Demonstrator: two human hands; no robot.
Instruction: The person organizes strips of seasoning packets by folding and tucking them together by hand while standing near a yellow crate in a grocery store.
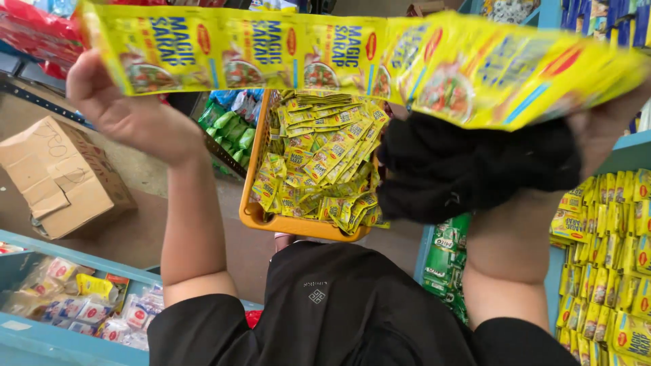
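Note:
I hold a long strip of joined yellow seasoning sachets stretched across the top of the view. My left hand grips its left end. My right hand grips the right end, mostly hidden behind the strip. A bunched black cloth sits around my right wrist. Below the strip, an orange plastic basket holds a heap of several more yellow sachet strips. My black shirt fills the bottom centre.
A taped cardboard box lies on the brown floor at left. A blue shelf bin with mixed small packets is at lower left. Yellow sachets hang on the blue shelf at right, green packets beside them.

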